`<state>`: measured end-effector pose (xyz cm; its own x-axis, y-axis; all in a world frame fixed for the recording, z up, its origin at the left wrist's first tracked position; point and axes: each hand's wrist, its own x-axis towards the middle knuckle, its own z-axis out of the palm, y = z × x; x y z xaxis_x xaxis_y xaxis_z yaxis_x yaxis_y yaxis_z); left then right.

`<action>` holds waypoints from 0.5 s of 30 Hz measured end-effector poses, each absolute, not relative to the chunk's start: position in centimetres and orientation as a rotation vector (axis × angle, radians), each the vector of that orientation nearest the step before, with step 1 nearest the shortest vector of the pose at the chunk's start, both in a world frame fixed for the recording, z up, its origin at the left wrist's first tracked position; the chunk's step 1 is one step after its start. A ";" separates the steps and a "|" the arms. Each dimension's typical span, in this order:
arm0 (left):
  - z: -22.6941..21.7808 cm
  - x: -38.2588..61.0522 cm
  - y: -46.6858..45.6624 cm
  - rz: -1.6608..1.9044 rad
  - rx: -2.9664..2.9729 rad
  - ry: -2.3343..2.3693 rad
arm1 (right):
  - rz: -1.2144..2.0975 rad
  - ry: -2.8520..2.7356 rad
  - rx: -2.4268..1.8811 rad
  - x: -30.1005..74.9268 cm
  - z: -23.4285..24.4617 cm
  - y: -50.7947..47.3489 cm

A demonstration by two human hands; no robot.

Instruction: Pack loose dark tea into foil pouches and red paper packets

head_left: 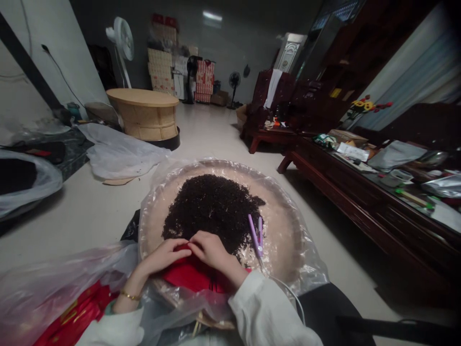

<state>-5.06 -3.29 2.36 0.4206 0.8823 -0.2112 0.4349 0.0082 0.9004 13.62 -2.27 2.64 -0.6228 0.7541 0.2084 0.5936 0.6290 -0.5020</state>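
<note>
My left hand [172, 254] and my right hand [212, 250] meet at the near side of a round tray [288, 226] lined with clear plastic. Both are closed, fingertips pinching the upper edge of a red bag [190, 276], which lies partly under them. Just beyond my fingers spreads a heap of dark dry leaves [212, 204] that look like loose tea. To the right of the heap a small purple flat iron [257, 238] rests on the tray with its jaws apart, its white cord running toward me. What the bag holds is hidden.
More red bags [81, 312] sit in clear plastic at lower left. A bag with dark contents [25, 185] stands further left. A dark wooden table [353, 192] crowded with items runs along the right. Ahead are a round woven basket [147, 117], plastic sheeting [122, 154] and fans.
</note>
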 end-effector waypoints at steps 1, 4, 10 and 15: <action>2.5 -4.9 -3.4 0.536 1.627 1.191 | 0.547 -2.334 -1.099 13.8 2.6 -2.1; 2.5 -4.1 -3.5 0.665 1.588 1.235 | 0.446 -2.099 -1.102 14.1 2.3 -1.8; 1.6 -2.4 -2.5 0.950 1.535 1.341 | 0.179 -2.117 -0.970 13.9 2.2 -2.4; 1.0 -1.9 -2.5 1.036 1.502 1.410 | 0.072 -2.062 -0.975 13.6 2.5 -2.5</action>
<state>-1.93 -2.49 1.05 0.0381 0.9986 0.0354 0.3317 -0.0460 0.9422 13.63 -2.53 2.45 -0.3513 0.6621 0.6619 0.6143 0.6966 -0.3708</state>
